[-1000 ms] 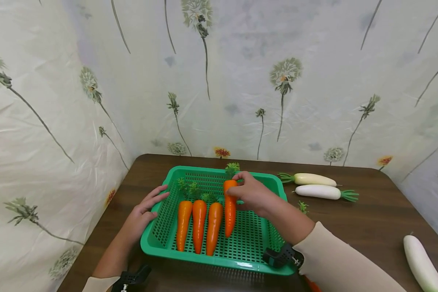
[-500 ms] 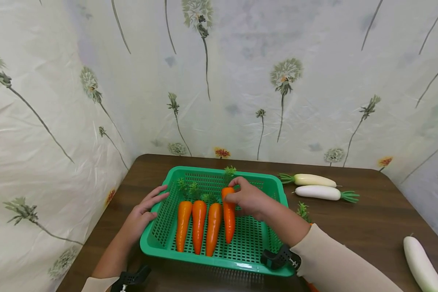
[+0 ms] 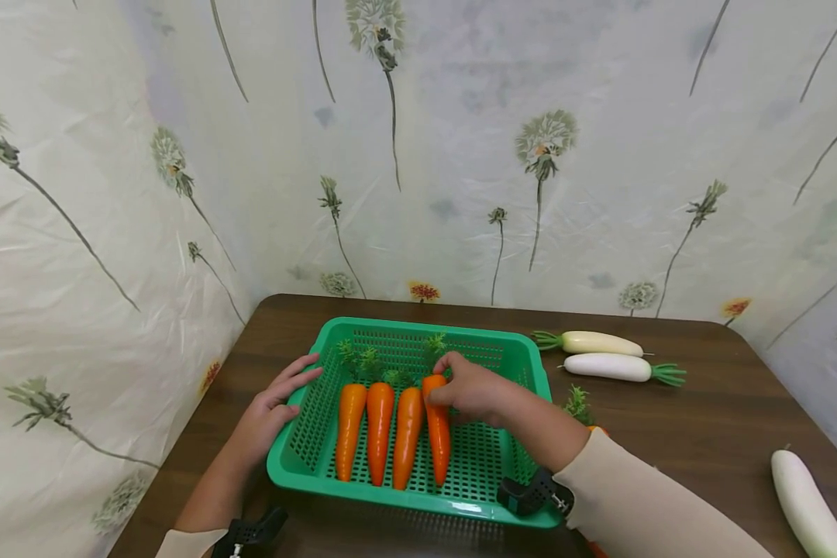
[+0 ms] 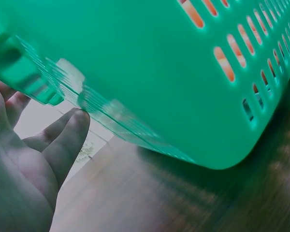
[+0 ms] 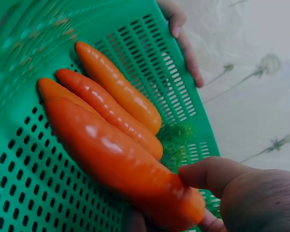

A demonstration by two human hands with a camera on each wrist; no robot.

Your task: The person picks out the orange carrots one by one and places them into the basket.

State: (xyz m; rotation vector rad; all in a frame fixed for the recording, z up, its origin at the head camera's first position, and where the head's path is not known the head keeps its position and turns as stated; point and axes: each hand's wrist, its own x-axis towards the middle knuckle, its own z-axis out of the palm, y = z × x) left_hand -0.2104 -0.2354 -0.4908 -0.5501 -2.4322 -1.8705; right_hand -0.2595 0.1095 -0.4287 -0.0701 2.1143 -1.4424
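Observation:
My right hand [image 3: 470, 391] pinches the upper end of an orange carrot [image 3: 437, 434] inside a green perforated basket [image 3: 321, 484]. In the right wrist view, the thumb lies along the thick end of that carrot [image 5: 111, 150]. Three more carrots lie side by side to its left: an outer one [image 3: 351, 426], a middle one [image 3: 380, 434] and one beside the held carrot [image 3: 408, 434]. Their leafy green tops [image 3: 368, 363] point to the far side. Spread, fairly straight fingers of my left hand [image 3: 268, 415] rest on the basket's left rim.
On the brown table [image 3: 676, 442], a cream radish [image 3: 600, 343] and a white radish [image 3: 610, 366] lie right of the basket. Another white radish [image 3: 809, 500] is at the far right. A leafy top [image 3: 577, 404] shows behind my right forearm. A flowered covering [image 3: 446, 155] rises behind.
My right hand has lowered the carrot and drawn it nearer to me, down beside the other three. The left hand stays on the rim.

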